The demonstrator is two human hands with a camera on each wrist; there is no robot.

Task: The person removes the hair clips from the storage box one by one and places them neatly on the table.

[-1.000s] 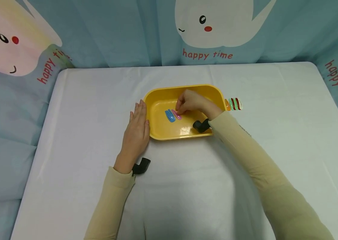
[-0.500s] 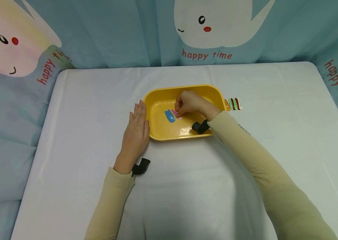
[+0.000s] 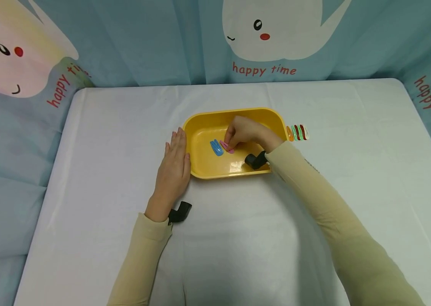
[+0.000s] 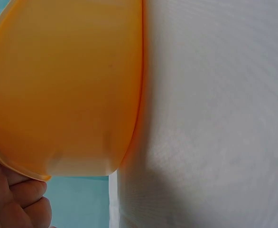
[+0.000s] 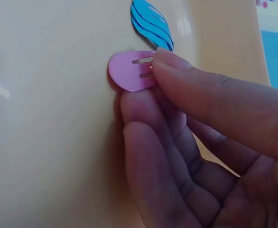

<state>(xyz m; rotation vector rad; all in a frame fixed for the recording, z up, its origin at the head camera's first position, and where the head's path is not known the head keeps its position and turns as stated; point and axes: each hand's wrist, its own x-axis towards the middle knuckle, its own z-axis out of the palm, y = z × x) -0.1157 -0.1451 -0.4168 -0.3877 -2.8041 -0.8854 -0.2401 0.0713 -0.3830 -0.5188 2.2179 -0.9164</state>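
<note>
The right hand (image 3: 243, 131) pinches a pink, teardrop-shaped snap hair clip (image 5: 125, 70) between thumb and fingertips, its rounded end poking out past them. This clip is inside the yellow, round-cornered rectangular tray (image 3: 204, 163), at or just above its floor; which, I cannot tell. Just left of the pinch lie glossy blue snap clips (image 3: 216, 147), apparently two, with nothing gripping them. Opposite the grip, the left hand (image 3: 173, 163) keeps its fingers extended along the tray's left end, clamped on nothing.

Right of the grip, outside the tray, a row of orange, green, dark red and whitish clips (image 3: 297, 132) stands side by side. The work looks partway along: that row is laid out neatly, while the pink clip is not yet released and the blue ones remain in the tray.

Beyond the grip, the pale blue printed cloth (image 3: 185, 42) reads "happy time" in red, repeated to either side. Dark lettering on the right sleeve (image 3: 296, 178) is too small to read. No brand shows on clips or tray.
</note>
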